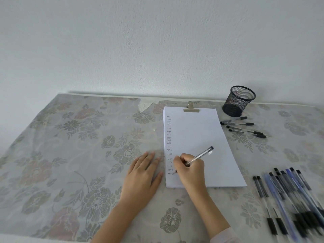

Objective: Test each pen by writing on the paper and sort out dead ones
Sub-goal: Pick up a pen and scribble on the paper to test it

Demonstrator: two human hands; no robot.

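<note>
A stack of white paper lies on the table under a brass clip. A column of small handwritten words runs down its left margin. My right hand grips a clear pen whose tip touches the paper at the bottom of that column. My left hand lies flat on the tablecloth just left of the paper, fingers spread, holding nothing. A group of several black and blue pens lies at the right front. Several capped black pens lie to the right of the paper's top.
A black mesh pen cup stands at the back right against the wall, with no pens showing above its rim. The floral tablecloth covers the table and is torn near the back edge. A white wall runs behind.
</note>
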